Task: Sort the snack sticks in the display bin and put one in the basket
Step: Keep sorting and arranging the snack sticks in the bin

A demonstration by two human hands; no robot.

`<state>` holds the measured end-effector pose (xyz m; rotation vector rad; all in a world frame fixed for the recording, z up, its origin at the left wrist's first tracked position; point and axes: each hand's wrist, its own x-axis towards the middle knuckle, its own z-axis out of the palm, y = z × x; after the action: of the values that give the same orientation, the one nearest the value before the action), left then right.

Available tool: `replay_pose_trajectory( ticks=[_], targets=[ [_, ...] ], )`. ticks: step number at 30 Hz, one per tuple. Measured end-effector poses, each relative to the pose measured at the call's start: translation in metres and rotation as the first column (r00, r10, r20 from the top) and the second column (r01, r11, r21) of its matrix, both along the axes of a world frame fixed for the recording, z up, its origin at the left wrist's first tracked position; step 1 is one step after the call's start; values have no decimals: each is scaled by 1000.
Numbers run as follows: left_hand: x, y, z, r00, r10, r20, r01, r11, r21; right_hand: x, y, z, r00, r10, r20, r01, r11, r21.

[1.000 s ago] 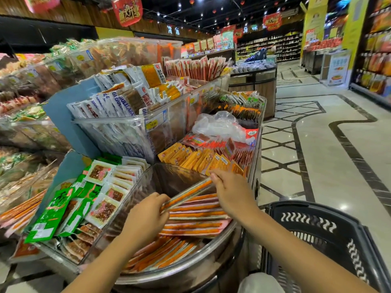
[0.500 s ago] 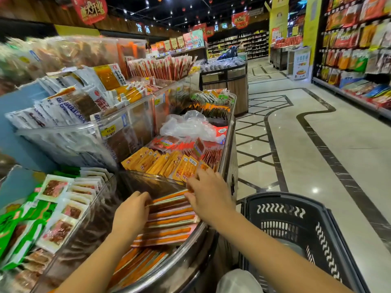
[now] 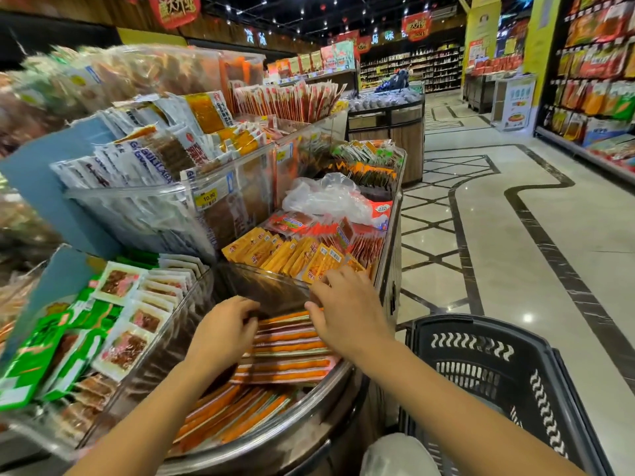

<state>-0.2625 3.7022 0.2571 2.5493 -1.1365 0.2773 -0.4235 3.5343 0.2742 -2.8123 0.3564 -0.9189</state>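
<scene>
Steel bin rim [image 3: 302, 424], apparently beside basket [image 3: 464, 320]

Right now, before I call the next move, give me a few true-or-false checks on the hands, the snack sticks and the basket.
1. The left hand and the right hand both touch the stack of long orange snack sticks in the clear-walled display bin. True.
2. The black plastic basket stands left of the bin. False: it stands to the right, beside the right forearm.
3. The right hand holds a stick over the basket. False: it is over the bin, on the stack.
4. A crumpled clear plastic bag lies on packets farther back. True.
5. The green packets fill the compartment right of the sticks. False: they are in the compartment to the left.
</scene>
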Motion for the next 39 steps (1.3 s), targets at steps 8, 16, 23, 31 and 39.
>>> replay_pose_trajectory(
  ticks=[8,16,23,31,39],
  targets=[
    [18,73,38,956,-40,291,53,998,-38,32,48,7,977,179,-119,-175,984,43],
    [29,117,19,970,27,242,-25,1000,-13,63,104,-2,713,518,-473,-451,855,257],
    [32,117,12,972,38,231,-35,999,-20,66,108,-12,460,686,-564,-486,726,486],
    [32,116,11,974,35,224,-27,999,-39,67,108,-16,459,715,-528,-507,698,506],
    [31,116,12,979,44,200,-31,997,-69,63,111,-14,506,724,-468,-507,689,517]
  ],
)
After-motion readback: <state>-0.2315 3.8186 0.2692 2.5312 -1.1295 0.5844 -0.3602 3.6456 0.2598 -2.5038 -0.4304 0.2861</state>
